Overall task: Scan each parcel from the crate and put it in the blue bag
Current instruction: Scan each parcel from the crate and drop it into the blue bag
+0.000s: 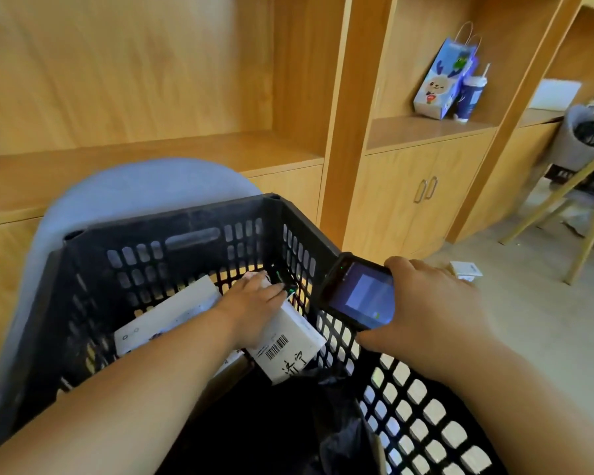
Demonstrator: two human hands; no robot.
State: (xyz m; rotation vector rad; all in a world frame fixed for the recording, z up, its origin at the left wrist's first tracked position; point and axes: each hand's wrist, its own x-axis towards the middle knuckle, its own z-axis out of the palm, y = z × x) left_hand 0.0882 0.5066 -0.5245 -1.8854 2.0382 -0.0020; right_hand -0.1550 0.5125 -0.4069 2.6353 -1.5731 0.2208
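Quick count: one black crate (186, 241), two white parcels (288, 351) inside, maybe a third dark one (340, 440), hard to tell. One scanner (360, 296), one paper bag (439, 84), one cup (468, 97).

crate (172, 217): black lattice | parcel (288, 347): white, black barcode | scanner (357, 293): black, blue screen

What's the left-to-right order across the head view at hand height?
crate wall → flat white parcel → left hand, gripping the barcoded parcel → scanner → right hand, holding the scanner → small white box on the floor → wooden chair leg
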